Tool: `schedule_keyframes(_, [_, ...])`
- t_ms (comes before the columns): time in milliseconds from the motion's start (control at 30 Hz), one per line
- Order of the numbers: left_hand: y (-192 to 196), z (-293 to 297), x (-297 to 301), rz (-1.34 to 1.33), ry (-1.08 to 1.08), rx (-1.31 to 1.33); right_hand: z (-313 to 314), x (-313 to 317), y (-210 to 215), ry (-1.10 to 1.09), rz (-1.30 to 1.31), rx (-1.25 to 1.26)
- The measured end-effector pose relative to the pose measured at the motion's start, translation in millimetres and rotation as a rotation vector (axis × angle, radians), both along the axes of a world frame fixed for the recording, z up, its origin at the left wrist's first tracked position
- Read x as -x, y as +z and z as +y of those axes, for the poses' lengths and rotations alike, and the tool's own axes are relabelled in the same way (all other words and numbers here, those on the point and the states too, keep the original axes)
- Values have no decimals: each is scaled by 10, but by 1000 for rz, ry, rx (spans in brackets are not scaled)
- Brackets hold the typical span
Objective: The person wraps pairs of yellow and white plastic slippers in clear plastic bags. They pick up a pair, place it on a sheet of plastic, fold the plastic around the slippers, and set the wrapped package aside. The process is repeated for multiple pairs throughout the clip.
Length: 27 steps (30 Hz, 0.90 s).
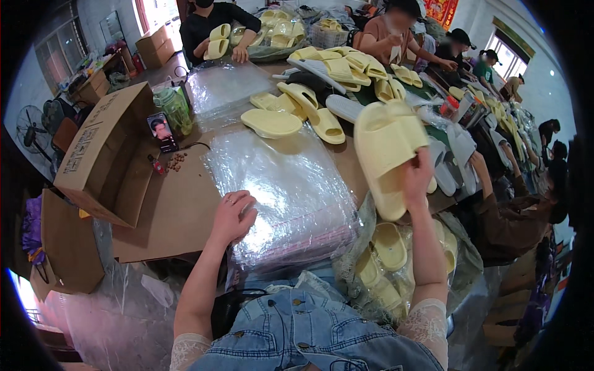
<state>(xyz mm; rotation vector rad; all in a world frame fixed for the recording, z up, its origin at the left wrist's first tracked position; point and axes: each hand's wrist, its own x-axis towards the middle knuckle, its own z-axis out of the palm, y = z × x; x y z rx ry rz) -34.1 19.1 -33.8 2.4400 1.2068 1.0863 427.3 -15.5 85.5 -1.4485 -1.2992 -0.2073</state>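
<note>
The person's right hand has its fingers closed on a pale yellow slipper, gripping it by the right side, next to the broad strap; the slipper is raised over the right part of the counter, toe toward the far side and heel toward the near side, and whether a second slipper sits behind it I cannot tell. The left hand rests on the near left part of a stack of clear plastic bags, its fingers loosely bent; I cannot tell whether they pinch the film. At the stack's far end lie several yellow slippers, one overlapping the bags. Farther left is another stack of clear bags, near a co-worker in black who holds yellow slippers. On the left of the counter, an open cardboard box lies on its side, with a phone, a green bottle and small brown pieces to its right. Near right, below the raised slipper, an open sack holds more yellow slippers. Far right, yellow and grey slippers are piled up, with other people seated or standing around them.
</note>
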Motion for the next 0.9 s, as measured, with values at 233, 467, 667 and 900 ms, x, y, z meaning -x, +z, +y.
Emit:
schedule_keyframes(233, [3,-5,11,12,32,12,51,1320,-545,308,265,459])
schedule_keyframes(467, [-6,-3,-12,10,24,3,225,1621,-1135,210,-268,539])
schedule_keyframes(667, [-48,20,17,11,30,20,110,1408,-1041,202,23,356])
schedule_keyframes(900, [361,-222,-256,333,71,201,-511,748,-1145,276,670,161])
